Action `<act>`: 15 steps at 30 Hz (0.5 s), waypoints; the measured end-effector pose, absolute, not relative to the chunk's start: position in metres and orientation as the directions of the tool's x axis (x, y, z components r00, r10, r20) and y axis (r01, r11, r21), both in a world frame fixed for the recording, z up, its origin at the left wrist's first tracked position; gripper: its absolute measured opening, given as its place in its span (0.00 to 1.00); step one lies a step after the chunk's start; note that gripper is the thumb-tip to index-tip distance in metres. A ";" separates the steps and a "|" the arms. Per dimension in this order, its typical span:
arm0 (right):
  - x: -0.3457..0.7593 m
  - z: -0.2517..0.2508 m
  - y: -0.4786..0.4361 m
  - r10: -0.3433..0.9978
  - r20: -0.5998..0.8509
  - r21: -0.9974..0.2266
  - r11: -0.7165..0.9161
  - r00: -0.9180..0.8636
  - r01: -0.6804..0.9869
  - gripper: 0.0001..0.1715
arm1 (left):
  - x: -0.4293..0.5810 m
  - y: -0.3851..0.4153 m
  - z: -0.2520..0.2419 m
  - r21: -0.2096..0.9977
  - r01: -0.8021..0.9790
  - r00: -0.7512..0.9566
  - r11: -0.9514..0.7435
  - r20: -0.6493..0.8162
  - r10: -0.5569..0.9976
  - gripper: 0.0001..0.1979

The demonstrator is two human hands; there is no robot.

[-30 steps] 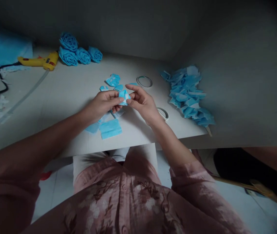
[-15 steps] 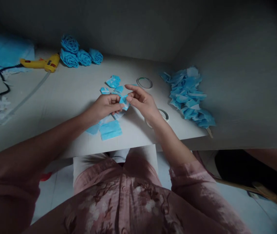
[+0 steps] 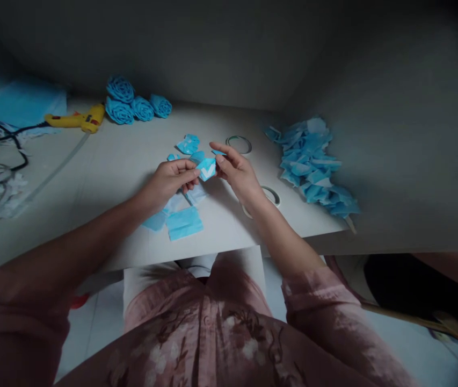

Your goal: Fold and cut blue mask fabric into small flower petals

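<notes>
Piece [image 3: 208, 170]: small, folded and blue with a white V-shaped band; it is held between the two hands, over the near-middle of the table [image 3: 132, 161].
Left hand [image 3: 172, 178]: pinches the left corner of the piece between thumb and fingers.
Right hand [image 3: 237, 174]: thumb and bent fingers grip the right edge; the index finger stretches out beyond, off the piece.
Weight: very light, I judge, so little force should hold it.
Feel: probably soft, thin cloth-like stuff, a bit stiffer where layers double; not very slippery.
Risk: its creases would likely spring loose or crumple under a hard squeeze.
Hold: best at the two side corners, where layers meet, leaving the band uncovered.
Near it: a crumpled bloom [image 3: 188, 144] lies beyond the hands; a flat sheet [image 3: 185, 223] lies nearer the table's front edge.
Rings: one [image 3: 249, 144] lies beyond the right hand, another [image 3: 277, 199] beside its wrist.
</notes>
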State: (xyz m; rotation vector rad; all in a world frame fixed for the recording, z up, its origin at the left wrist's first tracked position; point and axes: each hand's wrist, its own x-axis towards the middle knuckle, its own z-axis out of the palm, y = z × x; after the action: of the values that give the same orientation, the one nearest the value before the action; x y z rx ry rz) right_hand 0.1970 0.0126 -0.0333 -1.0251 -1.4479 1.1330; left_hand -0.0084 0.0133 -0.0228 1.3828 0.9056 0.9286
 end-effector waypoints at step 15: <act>0.221 -0.034 0.024 0.957 0.261 -0.931 0.284 -0.125 0.231 0.25 | -0.029 0.040 -0.012 0.992 -0.074 0.128 -0.098 0.107 0.986 0.04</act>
State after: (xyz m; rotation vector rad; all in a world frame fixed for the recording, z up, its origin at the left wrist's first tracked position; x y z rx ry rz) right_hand 0.2213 0.0238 -0.0341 -1.1256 -1.5782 0.9346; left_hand -0.0289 0.0404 -0.0115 1.2934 1.0118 1.2159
